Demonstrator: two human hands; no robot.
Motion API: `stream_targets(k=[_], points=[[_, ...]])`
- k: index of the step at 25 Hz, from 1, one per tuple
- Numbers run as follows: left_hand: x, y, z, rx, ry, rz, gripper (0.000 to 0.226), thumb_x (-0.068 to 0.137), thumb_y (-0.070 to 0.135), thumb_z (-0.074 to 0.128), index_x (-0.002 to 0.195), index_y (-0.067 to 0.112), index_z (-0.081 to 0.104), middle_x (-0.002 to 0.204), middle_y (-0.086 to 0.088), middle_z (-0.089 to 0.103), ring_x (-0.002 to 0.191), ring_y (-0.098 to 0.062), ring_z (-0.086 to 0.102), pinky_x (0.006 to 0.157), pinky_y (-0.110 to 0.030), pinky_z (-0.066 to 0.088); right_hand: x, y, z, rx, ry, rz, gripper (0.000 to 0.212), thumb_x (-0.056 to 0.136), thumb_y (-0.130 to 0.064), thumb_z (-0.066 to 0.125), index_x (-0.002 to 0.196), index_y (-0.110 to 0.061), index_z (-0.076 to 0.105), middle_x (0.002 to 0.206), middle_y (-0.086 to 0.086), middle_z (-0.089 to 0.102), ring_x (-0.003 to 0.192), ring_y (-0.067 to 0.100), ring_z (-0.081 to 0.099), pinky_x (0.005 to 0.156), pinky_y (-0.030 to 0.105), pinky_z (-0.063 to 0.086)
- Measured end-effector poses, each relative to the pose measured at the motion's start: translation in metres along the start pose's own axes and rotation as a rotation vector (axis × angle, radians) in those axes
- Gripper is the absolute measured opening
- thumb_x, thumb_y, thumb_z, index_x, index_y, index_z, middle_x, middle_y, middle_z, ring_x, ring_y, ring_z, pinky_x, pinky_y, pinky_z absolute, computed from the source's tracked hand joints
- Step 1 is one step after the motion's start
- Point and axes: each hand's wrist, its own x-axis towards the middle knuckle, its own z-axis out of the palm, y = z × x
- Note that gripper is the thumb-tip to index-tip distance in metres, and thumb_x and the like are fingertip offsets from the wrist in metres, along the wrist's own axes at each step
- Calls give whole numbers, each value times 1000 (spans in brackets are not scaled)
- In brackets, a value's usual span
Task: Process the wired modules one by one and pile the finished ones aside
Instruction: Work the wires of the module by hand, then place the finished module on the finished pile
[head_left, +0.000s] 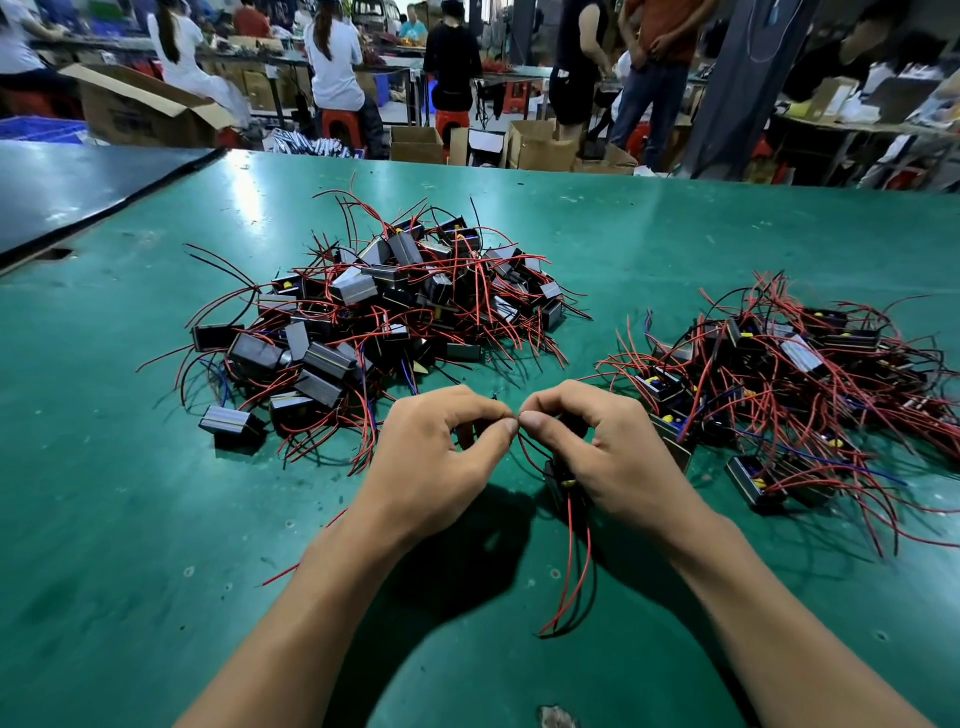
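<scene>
Over the green table (675, 234), between left pile (395, 301) and right pile (789, 364), left hand (441, 452) and right hand (602, 452) pinch wires (521, 446) of 1 module (558, 480)

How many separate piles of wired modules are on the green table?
2: a larger pile to the left, a flatter pile to the right. One more module, held between left hand and right hand, is in neither.

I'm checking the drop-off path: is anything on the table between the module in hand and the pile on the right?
Nothing visible does. The module under the right hand is close beside the right pile; only bare green table and that pile's stray wires lie between.
</scene>
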Motion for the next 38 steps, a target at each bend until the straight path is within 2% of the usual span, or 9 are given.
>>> stream_targets(k=[6,9,12,17,22,25,30,34,38], points=[[-2,1,5,296,25,153,14,85,29,66,86,20,77,73,7,67,70,-19,58,67,-47,45,2,-4,-2,-36,-57,82,18,97,-18,64,81,-27,63,71,-12,61,67,5,54,68,30,47],[0,0,4,196,69,114,15,85,29,70,93,19,77,82,9,70,79,-17,62,75,-40,49,2,-5,-4,64,-17,151,15,96,-18,65,82,-22,65,63,-14,55,59,4,46,60,24,42],[2,-7,-2,86,105,-12,18,86,27,74,103,21,75,90,13,69,87,-7,63,82,-25,48,4,-3,-9,170,118,203,12,96,-17,65,84,-18,67,65,-13,58,59,5,49,61,20,44],[1,-18,-3,128,14,-141,24,90,30,69,113,25,70,93,13,68,89,-2,63,81,-19,47,10,11,-20,303,346,322,15,100,-18,59,85,-20,64,65,-5,57,55,7,49,58,16,42],[-3,-24,3,220,-87,-151,36,91,32,66,126,23,63,118,6,67,110,-9,59,97,-21,41,14,25,-35,270,684,412,15,98,-27,57,84,-26,62,54,-15,56,51,4,48,54,23,40],[-4,-25,4,227,-113,-153,36,92,36,64,126,25,63,123,8,65,112,-6,56,93,-15,35,14,31,-45,282,911,456,15,99,-31,52,85,-28,56,63,-11,57,59,15,53,58,35,42],[-6,-25,9,251,-171,-134,24,92,34,64,111,21,71,109,4,71,106,-14,60,96,-32,45,14,23,-54,281,1218,404,14,102,-28,46,89,-32,47,86,-4,53,77,21,49,71,38,40],[-7,-27,10,244,-170,-136,16,91,30,65,100,21,75,100,5,73,100,-15,61,91,-32,45,11,6,-48,30,1264,263,12,99,-23,50,107,-15,53,105,7,49,79,2,46,78,28,42],[-7,-28,8,175,-117,-179,12,90,25,67,95,20,77,95,9,74,94,-10,63,88,-27,48,6,-2,-28,-487,1136,101,33,88,-24,65,117,-9,60,109,15,50,105,26,50,93,39,37]])
